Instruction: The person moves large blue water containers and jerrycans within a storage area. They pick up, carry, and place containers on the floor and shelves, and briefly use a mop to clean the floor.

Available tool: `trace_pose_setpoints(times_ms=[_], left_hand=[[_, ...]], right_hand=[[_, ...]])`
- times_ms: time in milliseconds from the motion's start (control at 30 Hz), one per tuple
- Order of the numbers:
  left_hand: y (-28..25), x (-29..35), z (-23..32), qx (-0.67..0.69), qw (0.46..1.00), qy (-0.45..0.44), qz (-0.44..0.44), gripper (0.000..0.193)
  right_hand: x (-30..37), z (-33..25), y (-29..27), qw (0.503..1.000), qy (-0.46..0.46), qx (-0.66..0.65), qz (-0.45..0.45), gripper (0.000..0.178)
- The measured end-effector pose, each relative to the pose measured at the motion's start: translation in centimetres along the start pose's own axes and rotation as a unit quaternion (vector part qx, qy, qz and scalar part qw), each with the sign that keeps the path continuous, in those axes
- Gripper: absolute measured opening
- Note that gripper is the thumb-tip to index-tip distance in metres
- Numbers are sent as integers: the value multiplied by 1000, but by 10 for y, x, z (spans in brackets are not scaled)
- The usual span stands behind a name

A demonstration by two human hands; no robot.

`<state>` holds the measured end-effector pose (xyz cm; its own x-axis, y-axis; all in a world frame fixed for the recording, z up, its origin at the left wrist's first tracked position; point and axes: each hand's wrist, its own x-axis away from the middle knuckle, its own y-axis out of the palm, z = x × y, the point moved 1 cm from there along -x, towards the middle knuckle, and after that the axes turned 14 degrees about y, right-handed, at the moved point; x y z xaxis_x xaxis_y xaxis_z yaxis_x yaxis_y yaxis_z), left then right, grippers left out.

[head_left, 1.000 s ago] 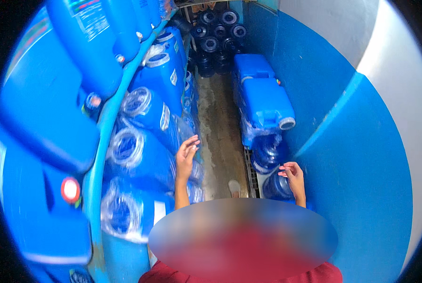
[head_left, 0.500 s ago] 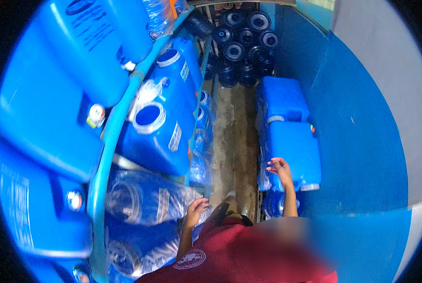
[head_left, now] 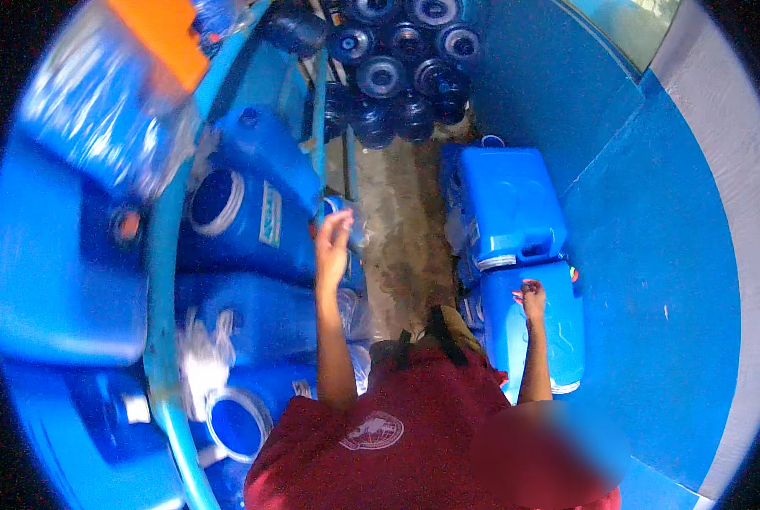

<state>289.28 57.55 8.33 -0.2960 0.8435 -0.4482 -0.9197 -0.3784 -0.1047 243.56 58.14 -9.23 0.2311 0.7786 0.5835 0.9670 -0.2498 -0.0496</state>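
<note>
My left hand (head_left: 333,246) is raised beside the left rack's upright post, its fingers stretched out and holding nothing. Close to it are a blue jerrycan (head_left: 265,157) and a wide-mouthed blue container (head_left: 252,221) with a pale label. My right hand (head_left: 530,302) hangs over a blue jerrycan (head_left: 516,340) by the right wall, fingers loosely bent and apart, with nothing in them. Whether it touches that jerrycan I cannot tell. Another blue jerrycan (head_left: 511,200) lies just beyond, showing a moulded handle and a white cap.
A light-blue rack rail (head_left: 163,280) runs along my left, with large blue containers (head_left: 65,263) and plastic-wrapped goods (head_left: 99,110) outside it. Dark-blue round water bottles (head_left: 380,76) are stacked at the far end. A narrow, wet-looking floor strip (head_left: 401,221) lies between rack and blue wall (head_left: 652,289).
I have moved forward along the aisle; containers on both sides sit nearer. My left hand has risen and reached ahead toward the rack post. My right hand stays over the right-side jerrycans.
</note>
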Motion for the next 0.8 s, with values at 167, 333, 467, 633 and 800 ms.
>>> trace_pose_setpoints(times_ms=[167, 333, 467, 633, 800], left_hand=[[-16, -101, -20, -24, 991, 61, 117, 25], [-41, -152, -55, -56, 987, -3, 148, 40], [-47, -175, -76, -58, 986, 17, 154, 47], [-34, -180, -93, -119, 978, -38, 169, 53], [32, -211, -122, 6, 989, -128, -72, 64]], right_hand=[[-57, -23, -6, 994, 22, -24, 102, 21], [-157, -51, 27, 988, 42, -54, 142, 27], [-226, -88, 79, 979, -144, 21, 145, 30], [-240, -137, 157, 975, -121, 155, 101, 27], [-207, -140, 195, 940, -166, 292, 54, 28]])
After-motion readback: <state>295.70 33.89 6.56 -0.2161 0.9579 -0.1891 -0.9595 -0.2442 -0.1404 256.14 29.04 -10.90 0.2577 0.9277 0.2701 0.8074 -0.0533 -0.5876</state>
